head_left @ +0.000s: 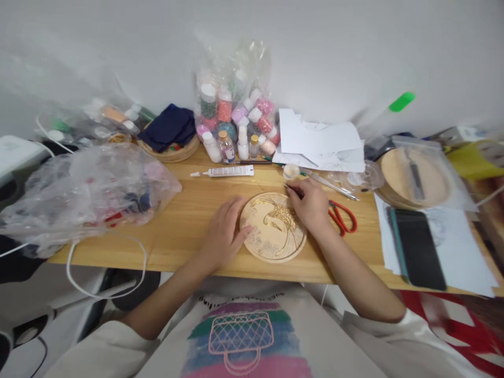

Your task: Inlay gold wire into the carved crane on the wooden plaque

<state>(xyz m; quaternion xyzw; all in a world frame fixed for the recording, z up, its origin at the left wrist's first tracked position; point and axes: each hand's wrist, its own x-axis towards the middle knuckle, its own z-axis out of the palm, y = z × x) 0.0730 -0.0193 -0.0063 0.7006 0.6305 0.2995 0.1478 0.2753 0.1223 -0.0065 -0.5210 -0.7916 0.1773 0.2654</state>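
Note:
A round wooden disc [271, 236] with a gold outlined bird design lies on the wooden table [185, 210] near its front edge. My left hand [224, 231] rests on the disc's left rim with fingers spread flat, steadying it. My right hand [311, 202] sits at the disc's upper right edge, fingers pinched around a thin dark tool whose tip points left over the design. Red-handled scissors [343, 216] lie just right of my right hand.
A glue tube [228, 171] lies behind the disc. Small bottles [226, 146] and a bag of bead jars [236, 105] stand at the back. White papers [318, 139], a clear plastic bag [86, 189] at left, a wooden disc in plastic [413, 176] and a black case [417, 247] at right.

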